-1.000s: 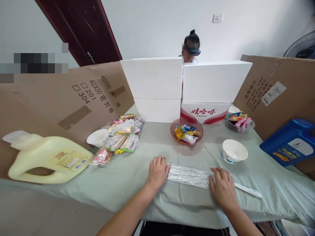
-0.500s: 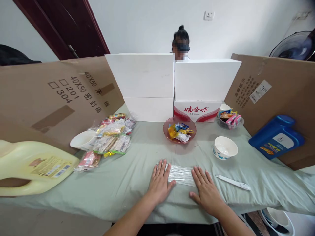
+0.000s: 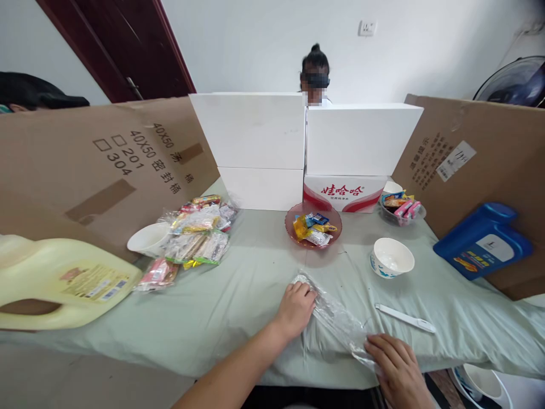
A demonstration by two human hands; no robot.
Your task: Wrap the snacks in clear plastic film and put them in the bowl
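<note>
- The counter, under its pale green cloth, carries everything, with cardboard panels and white foam boxes standing round its far side.
- A yellow jug lies on its side at your far left; a blue jug leans at the right.
- A heap of snack packets sits left of centre, a white bowl just beside it.
- The red dish already holds a few wrapped snacks; the white bowl to its right looks empty.
- The clear plastic bag lies slantwise before you, flat and apparently unfilled, so I judge the work on it barely begun.
- Your left hand is closed on the bag's far end; your right hand pinches its near end.
- A white utensil lies near the bag, untouched.
</note>
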